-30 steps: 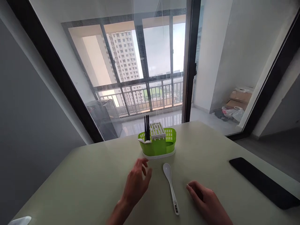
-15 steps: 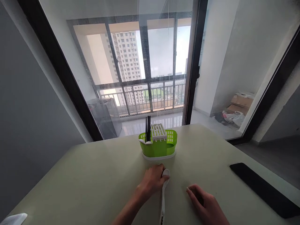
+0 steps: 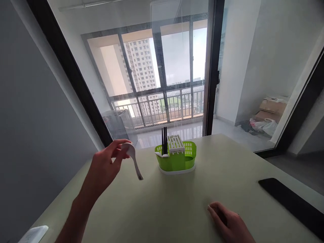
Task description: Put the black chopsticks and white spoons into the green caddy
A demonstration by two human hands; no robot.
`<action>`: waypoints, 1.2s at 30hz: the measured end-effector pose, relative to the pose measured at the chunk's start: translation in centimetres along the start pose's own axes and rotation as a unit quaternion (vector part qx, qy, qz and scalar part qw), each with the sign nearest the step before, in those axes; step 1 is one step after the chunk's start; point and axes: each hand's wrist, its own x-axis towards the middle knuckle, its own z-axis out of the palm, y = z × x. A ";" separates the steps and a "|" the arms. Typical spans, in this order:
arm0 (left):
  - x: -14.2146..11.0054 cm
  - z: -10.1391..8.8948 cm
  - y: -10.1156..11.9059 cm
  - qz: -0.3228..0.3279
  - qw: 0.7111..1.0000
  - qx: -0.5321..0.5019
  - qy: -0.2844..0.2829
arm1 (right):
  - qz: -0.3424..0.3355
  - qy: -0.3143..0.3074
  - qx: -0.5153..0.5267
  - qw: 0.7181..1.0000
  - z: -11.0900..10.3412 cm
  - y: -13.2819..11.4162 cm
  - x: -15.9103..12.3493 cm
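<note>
My left hand (image 3: 107, 162) is raised above the left part of the table, its fingers closed on the bowl end of a white spoon (image 3: 136, 166). The spoon's handle slants down to the right in the air. To the right of it stands a green utensil caddy (image 3: 174, 162) with a white slotted top and a white base. Black chopsticks (image 3: 164, 141) stand upright in its left part, and white spoon ends (image 3: 162, 155) hang over its front rim. Low on the right, my right hand (image 3: 229, 219) rests on the table with fingers curled; whether anything is inside is hidden.
A long black flat object (image 3: 293, 206) lies on the pale table (image 3: 177, 206) at the right. A white item (image 3: 34, 234) is at the lower left edge. Behind the table is a dark-framed glass door (image 3: 211, 67); a cardboard box (image 3: 272, 109) and plastic bags sit beyond it.
My left hand has lifted the spoon off the table and carried it up and left, away from the front of the caddy. My right hand stays curled; the view has shifted slightly.
</note>
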 end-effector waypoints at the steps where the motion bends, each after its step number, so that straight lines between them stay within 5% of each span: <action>1: 0.7 0.1 0.3 0.007 0.999 0.008 0.041 | -0.001 0.000 -0.001 1.000 0.0 -0.1 0.0; 5: 4.4 3.2 0.4 0.046 0.995 -0.028 0.087 | -0.007 0.008 -0.002 1.000 0.0 -0.3 0.2; 10: 8.2 9.4 -2.9 0.110 0.993 -0.050 -0.006 | -0.004 0.018 -0.012 1.000 -0.2 -0.6 0.1; 15: 8.3 13.2 -6.0 0.166 0.985 0.016 -0.045 | -0.004 0.016 -0.010 1.000 -0.1 -0.4 0.3; 20: 7.4 13.9 -7.1 0.190 0.979 0.044 -0.053 | 0.010 0.035 -0.005 0.999 0.2 -0.2 0.2; 31: 6.4 15.0 -9.9 0.177 0.969 -0.024 -0.171 | 0.005 0.045 -0.004 0.999 0.1 -0.4 0.0; 36: 5.6 14.1 -10.3 0.158 0.976 -0.033 -0.149 | 0.003 0.017 -0.001 1.000 0.0 0.0 0.0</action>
